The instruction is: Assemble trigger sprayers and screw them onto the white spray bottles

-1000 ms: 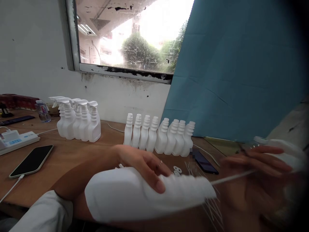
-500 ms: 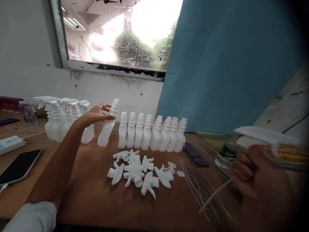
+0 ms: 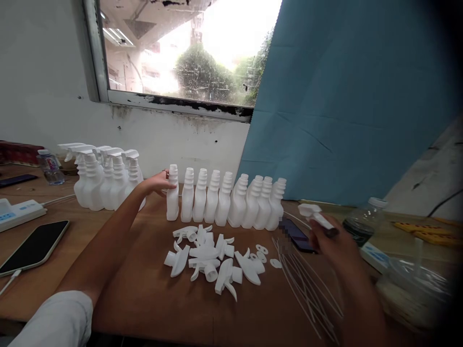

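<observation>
A bottle is held by the left hand, a sprayer by the right hand. Some bottles are topped, others left open.

Bright daylight floods a grime-specked window at 12 o'clock, its lower frame chipped and blackened, green foliage showing beyond and tube lights glowing at 11 o'clock. A scuffed white wall stands at 10 o'clock and a creased blue sheet hangs at 1 o'clock, behind a brown tabletop reaching 6 o'clock.
</observation>
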### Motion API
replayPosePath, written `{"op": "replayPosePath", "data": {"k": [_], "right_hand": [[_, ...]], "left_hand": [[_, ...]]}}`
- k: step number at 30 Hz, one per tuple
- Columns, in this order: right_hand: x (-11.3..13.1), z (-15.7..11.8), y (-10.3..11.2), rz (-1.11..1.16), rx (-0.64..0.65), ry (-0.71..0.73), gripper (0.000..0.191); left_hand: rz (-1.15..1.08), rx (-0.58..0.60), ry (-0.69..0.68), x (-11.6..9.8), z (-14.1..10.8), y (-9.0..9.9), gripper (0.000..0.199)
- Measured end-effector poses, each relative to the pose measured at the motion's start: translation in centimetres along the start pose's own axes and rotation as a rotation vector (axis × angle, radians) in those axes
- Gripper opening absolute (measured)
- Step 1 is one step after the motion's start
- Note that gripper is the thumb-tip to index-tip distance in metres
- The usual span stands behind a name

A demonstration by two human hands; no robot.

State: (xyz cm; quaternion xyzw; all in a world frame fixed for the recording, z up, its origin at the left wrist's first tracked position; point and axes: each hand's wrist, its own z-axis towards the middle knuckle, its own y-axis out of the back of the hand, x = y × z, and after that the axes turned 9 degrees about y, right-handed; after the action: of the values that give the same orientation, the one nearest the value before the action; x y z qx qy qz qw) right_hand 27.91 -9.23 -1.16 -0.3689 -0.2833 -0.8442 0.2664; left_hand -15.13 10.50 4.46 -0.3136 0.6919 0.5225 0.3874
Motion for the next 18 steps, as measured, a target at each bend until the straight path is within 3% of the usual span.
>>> {"op": "replayPosePath", "data": {"k": [3,6,13,15,18], "right_hand": [[-1.6,0.7,-1.8,-0.032,-0.023,0.095,0.045],[-1.9,0.6,-1.8,-0.084,-0.082,0.153,0.045],[1.1,-1.1,-1.2,-0.126,-0.25,0.201,0.045],[2.5,-1.7,-1.6,-0.109,-0.239,0.236,0.041],[4.7,-2.6,-2.4,-0.082,-0.184,0.278,0.037]], "left_hand": [[-0.013,0.012,-0.014,0.3,0.6,-0.3,0.072],[-0.015,0.029,-0.027,0.5,0.9,-0.5,0.075],[0.016,0.055,-0.048,0.6,0.9,-0.7,0.076],[0.053,0.002,-0.042,0.3,0.7,-0.4,0.077],[0.124,-0.188,-0.049,-1.0,-0.5,-0.1,0.079]]}}
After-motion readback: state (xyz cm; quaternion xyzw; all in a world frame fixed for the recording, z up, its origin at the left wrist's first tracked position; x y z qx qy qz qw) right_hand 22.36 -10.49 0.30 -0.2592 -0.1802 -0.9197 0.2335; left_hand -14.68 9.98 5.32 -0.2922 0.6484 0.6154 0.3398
